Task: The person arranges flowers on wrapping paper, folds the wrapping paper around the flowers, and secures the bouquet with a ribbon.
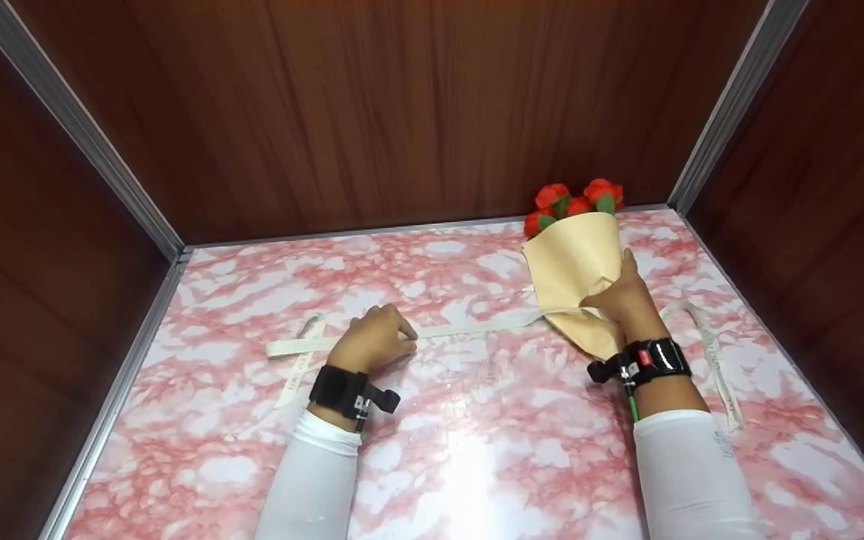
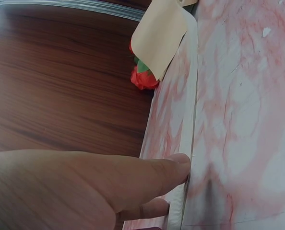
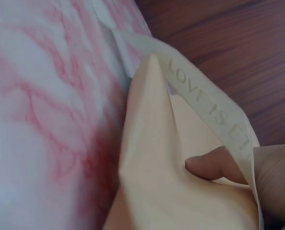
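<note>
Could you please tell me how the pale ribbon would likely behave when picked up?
The ribbon is probably floppy, as it lies in a loose curve beside the right hand. It looks light, being thin and narrow. It might twist easily, since it bends over the wrapping paper.

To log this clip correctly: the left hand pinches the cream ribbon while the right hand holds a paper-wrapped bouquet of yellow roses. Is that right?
Not quite: the roses are red, as the head view shows. The left hand pinches the cream ribbon; the right hand holds the bouquet.
</note>
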Demonstrator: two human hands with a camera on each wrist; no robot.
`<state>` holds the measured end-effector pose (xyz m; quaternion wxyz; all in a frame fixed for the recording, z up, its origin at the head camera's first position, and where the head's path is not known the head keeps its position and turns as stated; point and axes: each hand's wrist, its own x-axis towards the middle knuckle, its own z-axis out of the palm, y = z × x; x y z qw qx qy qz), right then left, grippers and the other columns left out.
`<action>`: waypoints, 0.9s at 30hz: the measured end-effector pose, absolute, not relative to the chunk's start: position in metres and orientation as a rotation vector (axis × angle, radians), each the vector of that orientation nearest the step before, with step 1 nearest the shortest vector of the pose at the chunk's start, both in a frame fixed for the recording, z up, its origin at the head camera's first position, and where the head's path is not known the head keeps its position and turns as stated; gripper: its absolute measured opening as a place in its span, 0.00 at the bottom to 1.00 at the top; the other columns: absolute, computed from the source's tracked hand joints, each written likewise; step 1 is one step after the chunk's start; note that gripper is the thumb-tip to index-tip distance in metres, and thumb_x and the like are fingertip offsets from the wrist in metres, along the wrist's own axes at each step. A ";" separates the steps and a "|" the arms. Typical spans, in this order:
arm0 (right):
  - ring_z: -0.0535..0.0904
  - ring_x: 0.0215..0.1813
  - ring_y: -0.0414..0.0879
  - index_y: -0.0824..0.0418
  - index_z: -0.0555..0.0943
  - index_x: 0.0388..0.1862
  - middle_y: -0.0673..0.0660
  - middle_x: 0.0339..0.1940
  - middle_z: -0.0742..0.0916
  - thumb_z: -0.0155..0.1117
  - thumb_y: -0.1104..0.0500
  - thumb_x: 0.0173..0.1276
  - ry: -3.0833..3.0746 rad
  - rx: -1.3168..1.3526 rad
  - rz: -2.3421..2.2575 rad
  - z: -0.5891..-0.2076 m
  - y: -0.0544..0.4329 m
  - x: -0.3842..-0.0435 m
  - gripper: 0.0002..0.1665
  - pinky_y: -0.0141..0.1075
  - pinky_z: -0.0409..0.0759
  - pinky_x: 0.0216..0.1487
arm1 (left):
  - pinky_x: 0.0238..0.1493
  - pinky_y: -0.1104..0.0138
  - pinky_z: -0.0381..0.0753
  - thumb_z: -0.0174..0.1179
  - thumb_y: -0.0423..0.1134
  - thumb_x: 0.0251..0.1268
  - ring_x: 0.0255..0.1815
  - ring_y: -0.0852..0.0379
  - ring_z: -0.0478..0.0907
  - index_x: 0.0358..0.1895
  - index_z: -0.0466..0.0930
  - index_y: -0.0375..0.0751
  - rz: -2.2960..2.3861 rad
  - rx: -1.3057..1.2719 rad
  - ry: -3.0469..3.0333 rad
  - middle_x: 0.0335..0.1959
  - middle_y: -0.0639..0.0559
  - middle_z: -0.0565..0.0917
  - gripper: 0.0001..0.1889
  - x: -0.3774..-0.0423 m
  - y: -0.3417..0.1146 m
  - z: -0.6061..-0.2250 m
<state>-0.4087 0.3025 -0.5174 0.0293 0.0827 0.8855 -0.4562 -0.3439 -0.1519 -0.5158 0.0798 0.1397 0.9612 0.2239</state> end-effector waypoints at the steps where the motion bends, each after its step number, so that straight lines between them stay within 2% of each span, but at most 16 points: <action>1: 0.64 0.88 0.72 0.57 0.24 0.96 0.79 0.92 0.60 0.82 0.67 0.60 2.726 0.251 -1.429 -0.518 0.301 -0.408 0.87 0.60 0.61 0.92 | 0.75 0.34 0.74 0.73 0.45 0.72 0.71 0.38 0.81 0.53 0.99 0.52 0.670 0.418 2.875 0.64 0.46 0.88 0.12 -0.344 -0.152 -0.516; 8: 0.68 0.82 0.67 0.51 0.28 0.97 0.75 0.90 0.66 0.79 0.71 0.57 2.659 0.242 -1.595 -0.521 0.292 -0.407 0.87 0.56 0.66 0.88 | 0.79 0.32 0.71 0.74 0.45 0.74 0.74 0.38 0.79 0.54 0.98 0.51 0.678 0.386 2.861 0.66 0.47 0.87 0.12 -0.342 -0.152 -0.515; 11: 0.68 0.82 0.66 0.50 0.28 0.97 0.75 0.90 0.65 0.78 0.72 0.56 2.640 0.242 -1.635 -0.524 0.291 -0.407 0.87 0.55 0.65 0.88 | 0.80 0.32 0.70 0.74 0.45 0.74 0.75 0.38 0.79 0.55 0.98 0.51 0.677 0.379 2.858 0.67 0.47 0.87 0.12 -0.341 -0.151 -0.515; 16: 0.64 0.86 0.66 0.49 0.23 0.96 0.74 0.94 0.57 0.79 0.71 0.57 2.615 0.254 -1.625 -0.526 0.290 -0.408 0.89 0.54 0.61 0.91 | 0.79 0.34 0.71 0.75 0.45 0.74 0.73 0.38 0.79 0.54 0.98 0.52 0.678 0.375 2.856 0.67 0.46 0.87 0.11 -0.341 -0.150 -0.514; 23: 0.61 0.87 0.63 0.47 0.22 0.96 0.70 0.97 0.53 0.78 0.71 0.57 2.558 0.268 -1.676 -0.526 0.290 -0.407 0.88 0.52 0.60 0.92 | 0.75 0.37 0.73 0.72 0.42 0.73 0.70 0.40 0.80 0.49 0.99 0.52 0.633 0.351 2.883 0.62 0.48 0.88 0.09 -0.342 -0.151 -0.514; 27: 0.60 0.89 0.59 0.42 0.22 0.95 0.64 0.98 0.48 0.75 0.72 0.61 2.455 0.309 -1.766 -0.526 0.294 -0.407 0.86 0.48 0.65 0.89 | 0.71 0.38 0.75 0.72 0.42 0.73 0.65 0.40 0.82 0.43 0.99 0.51 0.599 0.332 2.901 0.57 0.48 0.88 0.07 -0.342 -0.151 -0.513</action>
